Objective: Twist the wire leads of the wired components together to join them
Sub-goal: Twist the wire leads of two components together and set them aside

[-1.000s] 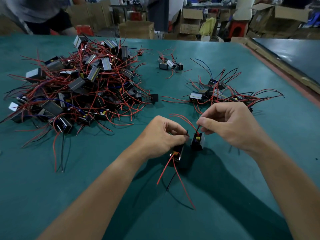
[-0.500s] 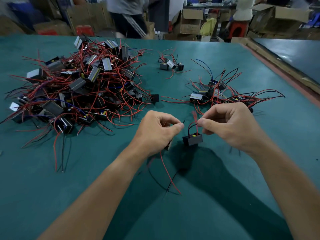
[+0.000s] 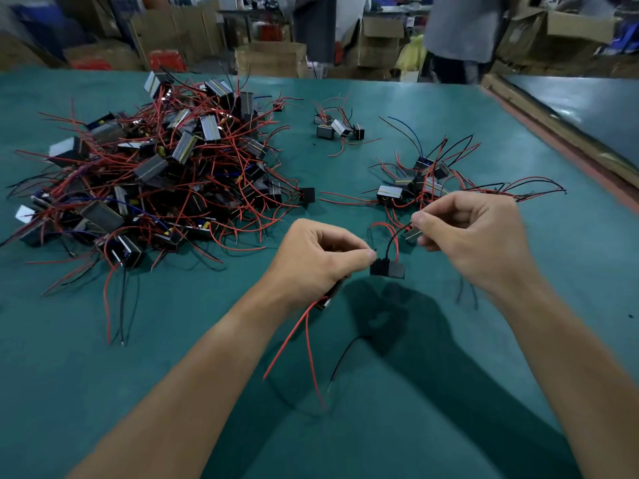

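A: Head view: where is the part being worked?
B: A small matte black block (image 3: 387, 269), boxy and flat-sided, hangs above the desk (image 3: 103, 375) between the two hands. One black and one red lead curve up from its top.
A: Who holds those leads (image 3: 389, 238)?
B: The right hand (image 3: 473, 236). Its thumb and forefinger are pinched narrow on them near their ends, and its other fingers are curled under.
A: And the left hand (image 3: 318, 261)?
B: It is curled round a second block (image 3: 328, 300), mostly hidden under the palm. Its thumb and forefinger tips press together right at the hanging block's upper corner. What they nip is too small to tell.
A: Anything trailing?
B: Thin loose leads (image 3: 294, 337), two of them red, droop from the left hand toward the desk. A black one curves beside them.
A: The desk itself?
B: A smooth teal mat. A big tangled heap (image 3: 166, 188) of grey-faced blocks and red wire lies at the left. There is a small cluster (image 3: 337, 127) at the far middle and a right cluster (image 3: 422, 184) just beyond the right hand. Cardboard boxes (image 3: 269, 58) stand behind.
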Demonstrator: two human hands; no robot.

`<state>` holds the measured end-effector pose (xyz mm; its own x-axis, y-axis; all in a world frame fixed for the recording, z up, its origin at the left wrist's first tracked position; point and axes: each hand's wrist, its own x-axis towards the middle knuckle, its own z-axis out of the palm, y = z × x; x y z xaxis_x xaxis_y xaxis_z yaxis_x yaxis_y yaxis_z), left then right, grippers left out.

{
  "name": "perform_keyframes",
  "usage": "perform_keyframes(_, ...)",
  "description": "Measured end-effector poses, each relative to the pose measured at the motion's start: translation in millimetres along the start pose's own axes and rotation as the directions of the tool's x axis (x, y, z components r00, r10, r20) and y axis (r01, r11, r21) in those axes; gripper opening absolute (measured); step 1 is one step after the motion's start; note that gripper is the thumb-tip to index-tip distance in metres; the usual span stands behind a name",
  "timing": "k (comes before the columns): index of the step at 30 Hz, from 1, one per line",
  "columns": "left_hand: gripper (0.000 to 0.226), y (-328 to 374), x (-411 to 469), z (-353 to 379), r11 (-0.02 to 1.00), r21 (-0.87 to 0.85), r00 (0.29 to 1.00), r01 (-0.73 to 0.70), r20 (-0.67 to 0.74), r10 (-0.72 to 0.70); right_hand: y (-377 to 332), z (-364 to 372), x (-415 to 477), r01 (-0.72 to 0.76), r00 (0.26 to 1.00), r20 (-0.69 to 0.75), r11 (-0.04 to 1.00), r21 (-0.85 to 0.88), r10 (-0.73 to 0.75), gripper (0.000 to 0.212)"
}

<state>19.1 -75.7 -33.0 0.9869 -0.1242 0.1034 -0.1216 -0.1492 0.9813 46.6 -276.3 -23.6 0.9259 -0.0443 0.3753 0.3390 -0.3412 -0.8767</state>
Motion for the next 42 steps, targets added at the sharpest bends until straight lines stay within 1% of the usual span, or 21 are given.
perform_keyframes(2, 0.018, 1.9, -0.8, -0.8, 0.999, -0.037, 1.000, -0.009, -0.005, 0.009, -0.1, 0.4, 0.6, 0.001, 1.000, -0.006, 1.000, 0.005, -0.001, 0.016)
perform_keyframes(5, 0.021, 4.3, -0.3, -3.6, 0.996, -0.088, 1.000, -0.018, -0.027, 0.016, 1.8, -1.1, 2.1, -0.004, 0.998, -0.064, 1.000, 0.016, 0.006, 0.014)
perform_keyframes(8, 0.021, 5.5, -0.1, -4.4, 0.998, -0.061, 0.999, -0.035, -0.026, 0.033, 2.1, -2.4, 3.1, 0.000, 0.992, -0.130, 0.999, 0.050, 0.007, 0.011)
perform_keyframes(10, 0.018, 6.9, -1.6, -4.8, 0.998, -0.045, 0.999, -0.034, 0.033, 0.036, 1.6, -2.5, 3.2, 0.009, 0.985, -0.174, 0.997, 0.072, 0.004, 0.010)
perform_keyframes(13, 0.014, 9.1, -5.9, -4.4, 1.000, 0.008, 0.977, -0.026, 0.210, 0.024, -0.5, -2.3, 3.3, 0.020, 0.978, -0.207, 0.995, 0.093, -0.001, 0.010)
perform_keyframes(14, 0.013, 8.7, -6.8, -3.9, 0.999, 0.028, 0.966, -0.025, 0.257, 0.017, -1.4, -2.4, 3.0, 0.025, 0.983, -0.186, 0.995, 0.100, -0.006, 0.010)
perform_keyframes(15, 0.013, 7.8, -7.3, -2.9, 0.999, 0.045, 0.959, -0.022, 0.284, 0.009, -2.7, -2.4, 2.1, 0.031, 0.991, -0.131, 0.994, 0.102, -0.018, 0.010)
perform_keyframes(16, 0.013, 6.7, -7.6, -1.7, 0.998, 0.059, 0.956, -0.018, 0.293, 0.000, -4.2, -1.9, 0.4, 0.041, 0.998, -0.045, 0.995, 0.095, -0.037, 0.009)
perform_keyframes(18, 0.013, 5.2, -8.3, 0.0, 0.997, 0.070, 0.951, -0.011, 0.309, -0.011, -5.4, 1.9, -4.2, 0.067, 0.988, 0.134, 0.996, 0.063, -0.074, 0.008)
perform_keyframes(20, 0.012, 5.3, -9.5, 0.7, 0.998, 0.059, 0.934, -0.015, 0.357, -0.007, -5.0, 6.9, -9.2, 0.084, 0.969, 0.233, 0.996, 0.016, -0.086, 0.009)
perform_keyframes(23, 0.009, 9.2, -11.8, -1.8, 0.999, 0.025, 0.866, -0.046, 0.499, 0.027, -4.3, 9.6, -10.7, 0.107, 0.963, 0.251, 0.994, -0.026, -0.097, 0.010)
perform_keyframes(25, 0.007, 11.6, -13.5, -3.2, 0.998, 0.021, 0.823, -0.056, 0.567, 0.034, -6.1, 6.5, -9.3, 0.075, 0.959, 0.272, 0.997, 0.031, -0.080, 0.008)
perform_keyframes(26, 0.007, 11.6, -13.8, -3.0, 0.998, 0.028, 0.818, -0.053, 0.574, 0.028, -7.3, 5.0, -8.8, 0.036, 0.950, 0.308, 0.996, 0.082, -0.059, 0.009)
perform_keyframes(27, 0.007, 10.7, -13.6, -2.0, 0.998, 0.040, 0.825, -0.048, 0.566, 0.017, -8.5, 4.2, -8.8, 0.001, 0.935, 0.351, 0.993, 0.119, -0.043, 0.010)
perform_keyframes(29, 0.008, 7.7, -12.8, 0.5, 0.998, 0.059, 0.845, -0.031, 0.534, -0.005, -9.8, 5.4, -10.6, -0.009, 0.915, 0.401, 0.992, 0.122, -0.041, 0.009)
perform_keyframes(31, 0.007, 6.1, -12.7, 1.7, 0.998, 0.055, 0.851, -0.023, 0.526, -0.009, -9.3, 8.7, -12.5, 0.021, 0.923, 0.381, 0.996, 0.083, -0.051, 0.010)
perform_keyframes(33, 0.004, 6.5, -13.0, 1.5, 0.999, 0.038, 0.837, -0.025, 0.546, 0.000, -8.6, 9.8, -12.3, 0.045, 0.940, 0.337, 0.998, 0.052, -0.060, 0.011)
perform_keyframes(34, 0.004, 6.9, -13.3, 1.5, 0.999, 0.028, 0.830, -0.026, 0.558, 0.006, -8.7, 8.8, -11.9, 0.039, 0.943, 0.329, 0.997, 0.060, -0.057, 0.011)
perform_keyframes(36, 0.004, 8.0, -13.8, 2.2, 0.999, 0.027, 0.827, -0.028, 0.562, 0.007, -10.1, 5.9, -11.2, -0.001, 0.931, 0.364, 0.994, 0.109, -0.039, 0.012)
perform_keyframes(39, 0.008, 7.8, -13.4, 4.6, 0.995, 0.095, 0.849, -0.028, 0.528, -0.027, -11.4, 5.2, -11.8, -0.044, 0.908, 0.418, 0.990, 0.132, -0.016, 0.017)
perform_keyframes(42, 0.011, 5.3, -13.2, 6.3, 0.986, 0.167, 0.868, -0.006, 0.490, -0.078, -9.2, 7.8, -12.4, -0.030, 0.919, 0.394, 0.991, 0.128, -0.023, 0.016)
